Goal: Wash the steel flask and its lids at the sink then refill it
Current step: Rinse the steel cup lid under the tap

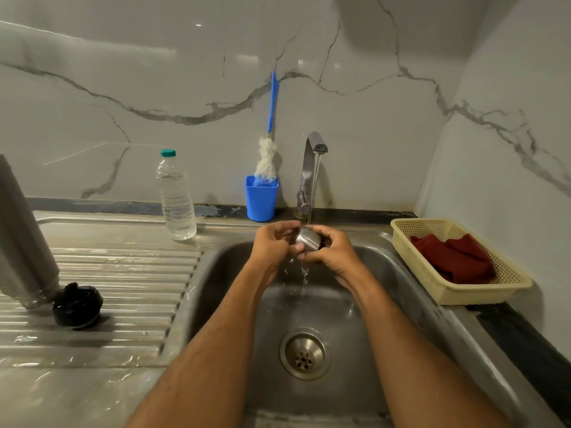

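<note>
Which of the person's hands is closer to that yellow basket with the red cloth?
The right hand. It holds the steel lid under the tap, on the side toward the yellow basket at the sink's right edge. The left hand grips the lid from the far side, farther from the basket.

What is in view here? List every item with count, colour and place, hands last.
steel flask: one, grey, upside down on the drainboard, far left.
black lid: one, on the drainboard beside the flask.
steel lid: one, silver, held under the running tap.
tap: one, chrome, behind the basin.
sink: one, steel, centre.
water bottle: one, clear with green cap, sink's back rim.
bottle brush: one, blue handle, white head, in the cup.
cup: one, blue, by the wall.
basket: one, cream, right counter.
cloth: red, in the basket.
left hand, right hand: both on the steel lid.
</note>
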